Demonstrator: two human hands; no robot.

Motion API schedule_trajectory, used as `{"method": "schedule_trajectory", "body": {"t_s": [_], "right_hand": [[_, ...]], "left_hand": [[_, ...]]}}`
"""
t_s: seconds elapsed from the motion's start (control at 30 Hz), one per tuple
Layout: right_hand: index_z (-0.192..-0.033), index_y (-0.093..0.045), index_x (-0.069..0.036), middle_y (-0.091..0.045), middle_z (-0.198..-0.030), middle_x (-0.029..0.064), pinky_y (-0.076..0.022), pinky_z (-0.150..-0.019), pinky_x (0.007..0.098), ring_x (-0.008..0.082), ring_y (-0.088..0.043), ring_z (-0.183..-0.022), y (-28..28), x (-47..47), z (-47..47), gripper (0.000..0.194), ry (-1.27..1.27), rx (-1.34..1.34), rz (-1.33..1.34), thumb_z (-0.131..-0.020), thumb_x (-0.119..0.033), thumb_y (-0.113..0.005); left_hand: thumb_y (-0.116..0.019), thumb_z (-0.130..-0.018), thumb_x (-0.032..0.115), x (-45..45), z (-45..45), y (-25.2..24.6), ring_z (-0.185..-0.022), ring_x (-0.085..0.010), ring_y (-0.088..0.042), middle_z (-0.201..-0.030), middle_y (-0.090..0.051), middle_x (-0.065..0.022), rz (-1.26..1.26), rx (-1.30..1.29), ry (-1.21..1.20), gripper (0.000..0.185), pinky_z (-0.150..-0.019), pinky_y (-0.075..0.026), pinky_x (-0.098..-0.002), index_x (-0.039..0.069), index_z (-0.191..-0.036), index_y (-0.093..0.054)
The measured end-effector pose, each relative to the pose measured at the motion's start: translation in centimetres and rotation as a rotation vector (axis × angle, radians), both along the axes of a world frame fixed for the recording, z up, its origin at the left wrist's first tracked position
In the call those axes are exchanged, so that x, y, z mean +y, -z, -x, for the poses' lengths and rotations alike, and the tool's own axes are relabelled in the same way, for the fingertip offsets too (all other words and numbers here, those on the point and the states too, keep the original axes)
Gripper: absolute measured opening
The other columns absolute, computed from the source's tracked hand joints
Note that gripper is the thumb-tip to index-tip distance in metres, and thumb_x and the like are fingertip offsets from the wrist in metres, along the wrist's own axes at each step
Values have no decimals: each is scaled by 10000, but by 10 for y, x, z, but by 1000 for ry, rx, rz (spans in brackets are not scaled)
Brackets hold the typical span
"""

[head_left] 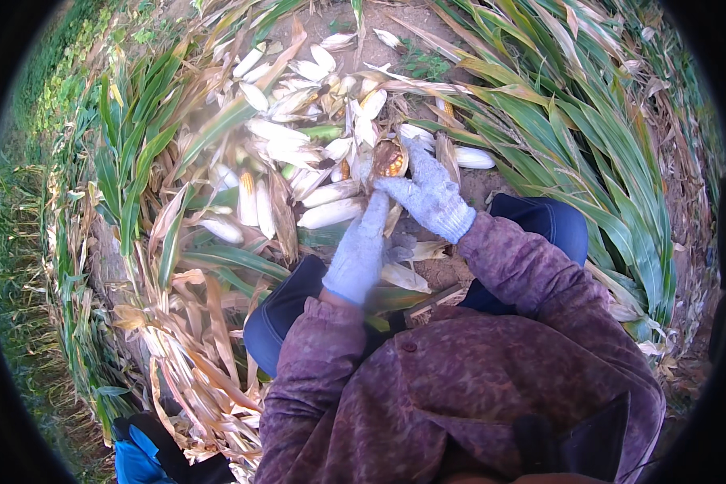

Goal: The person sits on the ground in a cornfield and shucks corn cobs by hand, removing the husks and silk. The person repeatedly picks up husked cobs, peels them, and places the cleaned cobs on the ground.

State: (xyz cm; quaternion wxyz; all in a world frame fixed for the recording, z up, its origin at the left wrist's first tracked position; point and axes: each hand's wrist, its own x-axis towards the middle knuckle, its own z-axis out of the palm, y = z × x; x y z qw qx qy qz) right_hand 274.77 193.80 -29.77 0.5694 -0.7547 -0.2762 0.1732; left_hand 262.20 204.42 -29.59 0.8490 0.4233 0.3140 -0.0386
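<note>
Both my hands wear pale knitted gloves and meet around one maize ear [389, 158], its yellow kernels and brown silk showing at the opened husk. My right hand [429, 187] grips the ear from its right side. Just below, my left hand [363, 239] reaches up to the same ear, its fingertips partly hidden behind the right hand and the husk. Beyond them lies a heap of maize ears [278, 142], most in pale husks. One ear with a bare yellow tip [247, 187] stands out left of my hands.
Green maize stalks [581, 133] lie along the right, and more leafy stalks [139, 145] stand at the left. Dry husks and leaves [199, 357] cover the ground by my left knee [272, 320]. A blue and black item [139, 454] sits at the lower left.
</note>
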Motion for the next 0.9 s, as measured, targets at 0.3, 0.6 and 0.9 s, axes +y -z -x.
{"method": "schedule_trajectory", "body": {"t_s": [0.3,0.6,0.9], "right_hand": [[-1416,-523,11,-649,-1264,91,-508,-989,313,154,-608,-1144,42,4,-2,523,16,804,-326,-1047,-350,-607],[-1283,-568,-30,-652,-1157,139,-559,-970,457,300,-654,-1034,30,13,-4,370,205,1241,-583,-1067,-330,-581],[-1340,-554,-23,-662,-1183,119,-556,-951,417,266,-659,-1055,31,5,-10,458,41,976,-392,-1035,-356,-630]], "left_hand": [[-561,-1054,221,-3,1,-26,-828,-171,-656,-928,-712,-108,-523,94,246,317,-720,-530,-334,-33,-1229,-632],[-633,-985,322,-11,11,1,-841,-501,-648,-879,-661,-301,-1285,-259,405,371,-730,-508,-568,-47,-1000,-666],[-643,-985,344,-21,15,-2,-902,-461,-648,-953,-664,-271,-1329,-259,427,390,-771,-517,-534,-31,-1092,-640]]}}
